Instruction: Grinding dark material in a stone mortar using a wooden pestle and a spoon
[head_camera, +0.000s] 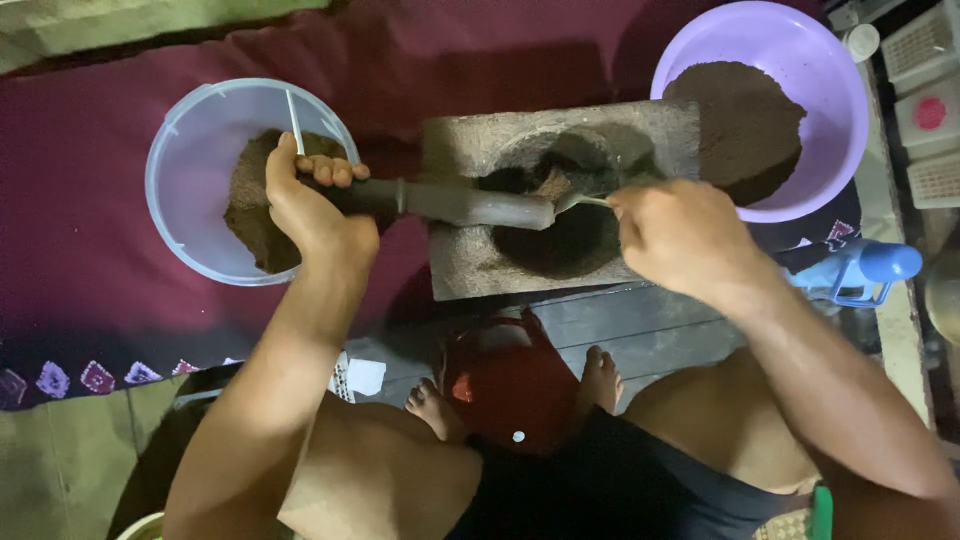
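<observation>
Watching from the head view, I note the left hand (315, 215) clamped around a pestle (450, 203) reaching into the stone mortar (560, 200) at frame centre. Right hand (680, 235) fingers pinch a spoon (583, 200) over dark powder there.

Maroon cloth (80, 200), upper frame: clear tub (185, 190) upper left, stone mortar block (460, 265) centre, lilac basin (835, 80) upper right. Dark plank floor (640, 325), centre below.
</observation>
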